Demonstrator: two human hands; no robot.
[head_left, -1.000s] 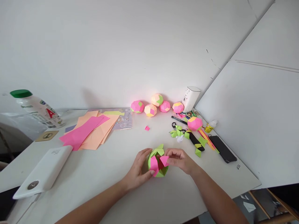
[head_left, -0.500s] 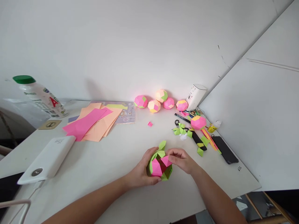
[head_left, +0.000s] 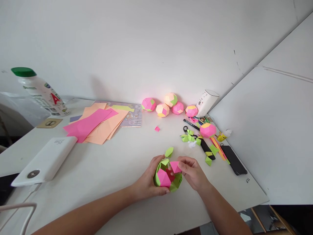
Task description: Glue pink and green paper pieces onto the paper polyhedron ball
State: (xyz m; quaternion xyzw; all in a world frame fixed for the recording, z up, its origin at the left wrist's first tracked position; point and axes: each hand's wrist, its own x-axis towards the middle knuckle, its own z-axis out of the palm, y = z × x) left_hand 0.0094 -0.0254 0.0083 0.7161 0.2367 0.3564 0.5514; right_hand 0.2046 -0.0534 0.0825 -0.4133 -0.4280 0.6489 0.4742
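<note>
At the far left of the table (head_left: 114,169), a white bottle (head_left: 46,94) with a green cap stands behind a square brown card (head_left: 49,123). Nearer the person lies a white power bank (head_left: 49,160), with a pale cable (head_left: 26,206) beside its near end. To the right, pink paper (head_left: 89,125) lies over orange sheets (head_left: 104,129), which partly cover a purple booklet (head_left: 135,119).

The left hand (head_left: 148,182) curls around the left side of an open paper ball (head_left: 163,178), its fingers holding the green and pink shell, the thumb along the near edge. The ball is between the two hands, over the near middle part of the table; whether it touches the tabletop is hard to tell. Five closed balls (head_left: 162,110) sit by the wall, and a small pink piece (head_left: 157,129) lies in front of them.

The right hand (head_left: 193,171) pinches a pink flap (head_left: 175,167) between thumb and fingers at the ball's opening. Beyond it are a black pen (head_left: 191,124), green paper pieces (head_left: 190,136) and a black-handled tool (head_left: 205,148). A white paper tube (head_left: 207,103) leans by the wall. Nearer are another closed ball (head_left: 208,130), colored strips (head_left: 218,148), a yellow-labeled bottle (head_left: 224,134) and a black phone (head_left: 234,160).
</note>
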